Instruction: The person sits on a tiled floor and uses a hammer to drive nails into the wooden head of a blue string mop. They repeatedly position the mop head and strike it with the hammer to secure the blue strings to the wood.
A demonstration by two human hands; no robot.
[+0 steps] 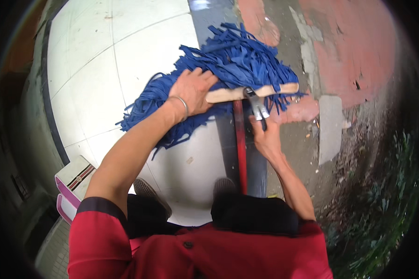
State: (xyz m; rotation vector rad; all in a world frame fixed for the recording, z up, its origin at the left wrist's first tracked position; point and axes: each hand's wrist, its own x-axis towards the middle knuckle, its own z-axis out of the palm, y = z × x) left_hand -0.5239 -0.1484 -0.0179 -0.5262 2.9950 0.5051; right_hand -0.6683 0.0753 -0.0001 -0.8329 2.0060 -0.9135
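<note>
A mop [239,58] of many blue cloth strips lies on the floor in front of me. Its pale wooden bar [228,95] runs across the strips, and a red handle [240,144] extends from it toward me. My left hand [194,89] grips the mop at the bar's left end, fingers curled over the strips. Closed around a silver-and-black hand tool [258,109] is my right hand [267,138], just below the bar. The tool's dark upper end meets the bar near the handle; its exact kind is unclear. My right fingers are partly hidden.
White floor tiles [84,93] stretch to the left, edged by a dark strip. A pink-and-white stool-like object [77,179] stands beside my left arm. Rough ground, a broken grey slab [330,130] and green plants [381,200] lie to the right.
</note>
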